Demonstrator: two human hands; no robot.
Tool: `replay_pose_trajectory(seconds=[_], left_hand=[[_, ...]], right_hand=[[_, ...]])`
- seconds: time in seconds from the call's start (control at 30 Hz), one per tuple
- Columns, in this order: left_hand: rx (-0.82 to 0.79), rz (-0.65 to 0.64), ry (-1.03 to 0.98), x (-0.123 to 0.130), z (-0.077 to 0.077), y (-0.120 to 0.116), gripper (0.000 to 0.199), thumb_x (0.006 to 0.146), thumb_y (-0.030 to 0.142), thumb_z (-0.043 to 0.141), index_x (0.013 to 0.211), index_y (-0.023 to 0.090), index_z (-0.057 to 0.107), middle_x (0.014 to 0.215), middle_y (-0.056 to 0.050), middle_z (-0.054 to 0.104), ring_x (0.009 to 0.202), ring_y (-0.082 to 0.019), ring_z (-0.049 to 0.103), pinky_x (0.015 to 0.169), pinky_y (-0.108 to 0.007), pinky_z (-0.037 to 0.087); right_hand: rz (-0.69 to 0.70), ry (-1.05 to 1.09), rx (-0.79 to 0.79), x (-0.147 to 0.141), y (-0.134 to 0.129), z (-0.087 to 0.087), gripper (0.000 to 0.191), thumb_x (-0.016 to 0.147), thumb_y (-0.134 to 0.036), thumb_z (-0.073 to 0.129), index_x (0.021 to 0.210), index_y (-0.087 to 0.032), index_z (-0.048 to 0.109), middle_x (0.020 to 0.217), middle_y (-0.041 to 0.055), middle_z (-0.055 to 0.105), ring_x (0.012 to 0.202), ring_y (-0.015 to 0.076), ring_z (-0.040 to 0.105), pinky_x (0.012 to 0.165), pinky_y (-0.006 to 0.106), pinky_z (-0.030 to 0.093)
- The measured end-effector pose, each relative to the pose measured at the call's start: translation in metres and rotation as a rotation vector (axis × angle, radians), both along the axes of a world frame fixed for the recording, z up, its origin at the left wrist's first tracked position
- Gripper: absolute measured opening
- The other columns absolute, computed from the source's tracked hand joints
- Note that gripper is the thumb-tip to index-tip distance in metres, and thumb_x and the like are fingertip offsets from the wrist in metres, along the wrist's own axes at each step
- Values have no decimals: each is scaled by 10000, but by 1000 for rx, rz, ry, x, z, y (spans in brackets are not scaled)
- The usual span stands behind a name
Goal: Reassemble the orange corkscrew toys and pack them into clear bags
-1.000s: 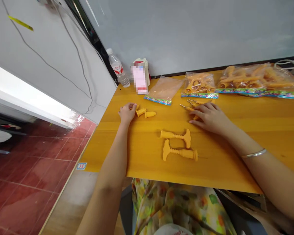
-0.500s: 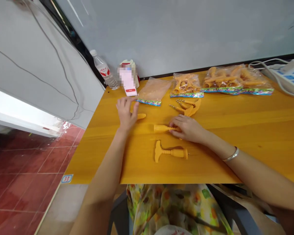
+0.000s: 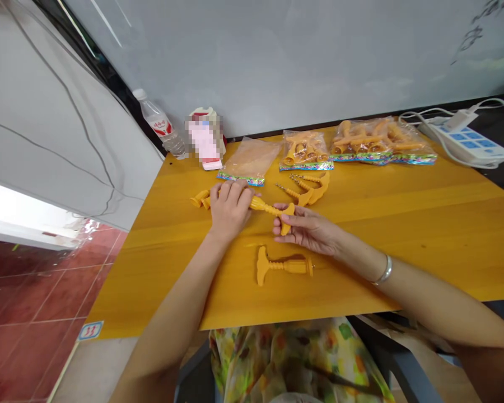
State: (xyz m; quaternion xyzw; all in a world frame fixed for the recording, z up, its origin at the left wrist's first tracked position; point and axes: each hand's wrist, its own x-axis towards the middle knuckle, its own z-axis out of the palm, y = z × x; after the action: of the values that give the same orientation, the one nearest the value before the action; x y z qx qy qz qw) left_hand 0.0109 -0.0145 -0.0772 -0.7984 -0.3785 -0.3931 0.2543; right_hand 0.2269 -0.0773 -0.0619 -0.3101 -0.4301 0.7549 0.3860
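A yellow plastic corkscrew [image 3: 262,205] is held between my hands just above the table, lying roughly sideways. My right hand [image 3: 308,228] has its fingers closed around the T-shaped handle. Over the wider sleeve end, my left hand [image 3: 232,208] is wrapped from above and hides part of it. Loose yellow sleeves [image 3: 200,198] lie just left of that hand. Behind my right hand are several T-handles with metal spirals [image 3: 306,187], bunched together. Nearer the front edge, another assembled corkscrew [image 3: 284,267] rests with its handle to the left.
A flat clear zip bag [image 3: 252,158] lies at the back. Beside it are a filled bag [image 3: 306,150] and more filled bags [image 3: 378,143] of yellow parts. A water bottle [image 3: 162,126] and a phone [image 3: 205,143] stand back left. A power strip [image 3: 466,143] with cables sits back right.
My right hand has lifted the corkscrew off the table and turned palm up around its handle. My left hand has moved right and closed over the sleeve end. The view has shifted slightly.
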Motion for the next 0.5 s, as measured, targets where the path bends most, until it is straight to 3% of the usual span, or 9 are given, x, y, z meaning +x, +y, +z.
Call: replay_pose_trajectory(seconds=[0.07, 0.13, 0.2, 0.27, 0.33, 0.4, 0.5], left_hand=[[-8, 32, 65, 2, 2, -1, 165, 940, 324, 540, 840, 224, 625, 918, -91, 681, 893, -254, 572, 849, -433, 358], [-81, 58, 116, -1, 5, 0, 135, 904, 323, 569, 822, 223, 609, 870, -83, 669, 893, -270, 566, 872, -455, 349], [-200, 112, 103, -15, 10, 4, 113, 856, 332, 599, 829, 222, 605, 865, -85, 658, 945, -301, 561, 903, -485, 343], [-314, 246, 13, -41, 16, 11, 147, 816, 352, 615, 863, 212, 610, 894, -100, 653, 1010, -340, 549, 927, -521, 341], [-344, 534, -167, -72, 21, 20, 216, 845, 384, 569, 920, 187, 619, 937, -132, 649, 1057, -378, 539, 941, -565, 339], [-359, 785, -289, -98, 23, 26, 322, 880, 448, 527, 1011, 171, 628, 1062, -175, 647, 1120, -410, 520, 938, -584, 360], [-476, 963, -343, -116, 15, 31, 522, 888, 580, 494, 1126, 133, 617, 1219, -236, 607, 1183, -441, 494, 953, -597, 381]], right_hand=[[-33, -132, 242, 1, -1, 0, 281, 904, -420, 621, 1092, -262, 485, 873, -6, 595, 783, 140, 614, 749, 337, 568], [-56, -451, 696, 6, 0, 1, 128, 980, -357, 494, 1046, -256, 536, 924, 29, 588, 838, 163, 580, 777, 355, 533], [-24, -836, 1178, 15, 4, 4, 185, 1001, -268, 425, 973, -241, 606, 974, 72, 593, 896, 199, 540, 813, 382, 475], [-1, -1109, 1507, 26, 9, 8, 248, 989, -207, 412, 943, -240, 654, 987, 94, 597, 908, 225, 509, 814, 395, 421], [-78, -1240, 1630, 36, 15, 10, 231, 972, -215, 449, 983, -237, 679, 990, 107, 595, 907, 241, 494, 797, 391, 394], [-204, -1325, 1597, 46, 24, 8, 230, 966, -310, 502, 1071, -215, 682, 1013, 128, 589, 931, 263, 490, 809, 397, 388], [-306, -1460, 1454, 59, 38, -3, 433, 950, -529, 510, 1148, -180, 673, 1050, 160, 584, 986, 300, 487, 836, 413, 393]])
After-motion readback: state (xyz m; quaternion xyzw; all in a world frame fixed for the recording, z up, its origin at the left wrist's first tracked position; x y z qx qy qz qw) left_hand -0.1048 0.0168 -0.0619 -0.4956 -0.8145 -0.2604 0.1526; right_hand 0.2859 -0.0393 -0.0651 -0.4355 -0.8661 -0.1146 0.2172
